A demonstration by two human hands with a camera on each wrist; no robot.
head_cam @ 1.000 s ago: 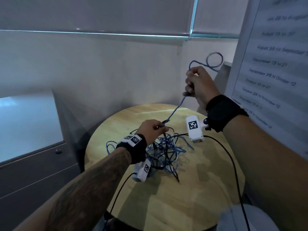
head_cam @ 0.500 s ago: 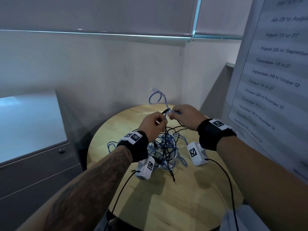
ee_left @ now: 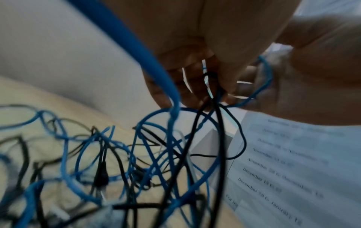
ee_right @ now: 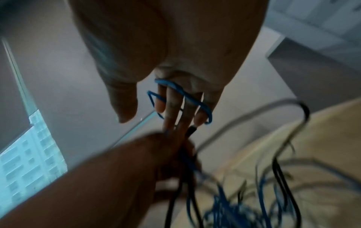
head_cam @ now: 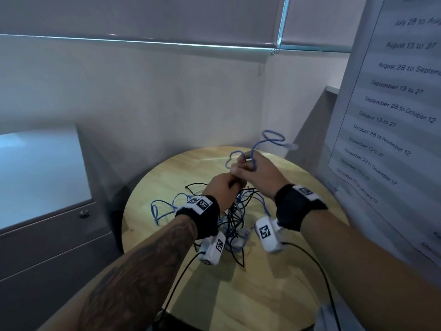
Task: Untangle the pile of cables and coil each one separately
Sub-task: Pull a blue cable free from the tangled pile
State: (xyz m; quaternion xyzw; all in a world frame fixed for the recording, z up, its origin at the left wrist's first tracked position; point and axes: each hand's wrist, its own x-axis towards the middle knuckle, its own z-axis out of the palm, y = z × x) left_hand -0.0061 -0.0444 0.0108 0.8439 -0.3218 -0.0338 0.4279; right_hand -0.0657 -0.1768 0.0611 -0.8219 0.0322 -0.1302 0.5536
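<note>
Blue cable (ee_right: 182, 91) looped around right fingers (ee_right: 171, 108).

It looked like an office: a printed date schedule (head_cam: 393, 103) hung beside a round wooden tabletop (head_cam: 262, 295), grey cabinets (head_cam: 47, 259) and roller blinds (head_cam: 143, 17).

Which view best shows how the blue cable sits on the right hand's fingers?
Right wrist: the blue cable loops across the right hand's straight fingers. Head shows its loops and plug from behind the hand; left wrist, only a blurred stretch.
</note>
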